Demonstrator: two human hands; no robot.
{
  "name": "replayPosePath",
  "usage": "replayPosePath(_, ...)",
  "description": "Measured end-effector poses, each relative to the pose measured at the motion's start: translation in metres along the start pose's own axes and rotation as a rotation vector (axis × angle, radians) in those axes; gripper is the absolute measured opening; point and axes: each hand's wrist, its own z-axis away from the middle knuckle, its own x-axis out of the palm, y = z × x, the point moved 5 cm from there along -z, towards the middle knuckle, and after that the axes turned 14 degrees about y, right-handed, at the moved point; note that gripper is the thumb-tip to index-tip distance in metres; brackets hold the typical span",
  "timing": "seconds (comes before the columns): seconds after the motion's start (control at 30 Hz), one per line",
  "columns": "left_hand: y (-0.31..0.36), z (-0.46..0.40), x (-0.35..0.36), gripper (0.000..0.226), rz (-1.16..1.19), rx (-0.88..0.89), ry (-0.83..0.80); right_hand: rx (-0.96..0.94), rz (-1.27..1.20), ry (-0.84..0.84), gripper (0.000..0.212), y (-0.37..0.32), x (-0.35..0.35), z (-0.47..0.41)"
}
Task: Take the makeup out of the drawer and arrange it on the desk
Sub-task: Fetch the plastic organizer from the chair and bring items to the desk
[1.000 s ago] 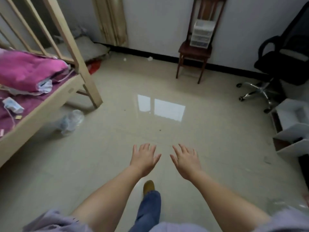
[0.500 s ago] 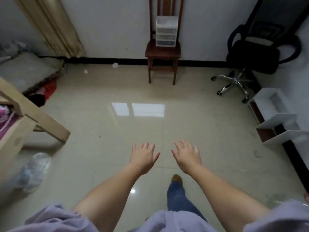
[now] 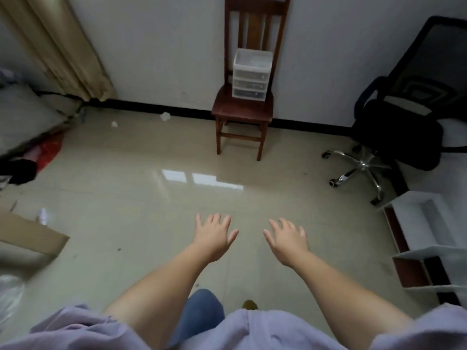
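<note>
A small white drawer unit (image 3: 252,75) with three drawers is seen on the seat of a wooden chair (image 3: 243,110) at the far wall; its contents cannot be made out. The left hand (image 3: 214,236) and right hand (image 3: 288,240) are held out over the floor (image 3: 141,198), fingers spread, nothing grasped. A black office chair (image 3: 399,127) is cut off at the right.

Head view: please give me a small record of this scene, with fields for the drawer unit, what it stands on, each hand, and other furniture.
drawer unit: small white three-drawer unit, all drawers look closed
stands on: seat of dark wooden chair against the far wall
left hand: open, fingers spread, holding nothing
right hand: open, fingers spread, holding nothing
hands to unit: far apart, bare floor between
other furniture: black office chair at right, white shelf near right edge
makeup: not visible
</note>
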Motion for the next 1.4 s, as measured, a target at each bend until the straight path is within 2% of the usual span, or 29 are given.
replayPosePath(0.23, -0.035, -0.149, -0.022, 0.057, -0.016, -0.019, -0.023, -0.023, -0.042, -0.011, 0.054, -0.023, -0.012, -0.152)
replayPosePath(0.63, -0.12, -0.424, -0.096, 0.057, -0.045, 0.105, -0.037, 0.125, -0.133, 0.0, 0.054, -0.072, -0.063, -0.403)
replayPosePath(0.83, -0.115, -0.546, -0.099, 0.057, -0.044, 0.161, -0.055, 0.142, -0.114, -0.02, 0.053, -0.049, -0.077, -0.523)
replayPosePath(1.17, -0.099, -0.777, -0.121, 0.055, 0.014, 0.074, -0.004, 0.106, -0.147, -0.113, 0.053, -0.001, -0.105, -0.757)
replayPosePath(1.27, -0.096, -0.835, -0.116, 0.057, 0.071, 0.083, 0.031, 0.172, -0.273, -0.125, 0.051, 0.003, -0.097, -0.816)
replayPosePath(1.33, -0.096, -0.874, -0.11, 0.059, 0.075, 0.125, 0.066, 0.277, -0.492, -0.096, 0.047, 0.0, -0.089, -0.858)
replayPosePath(1.4, -0.099, -0.912, -0.104, 0.061, 0.051, 0.178, 0.118, 0.46, -0.79, -0.06, 0.041, -0.005, -0.079, -0.898)
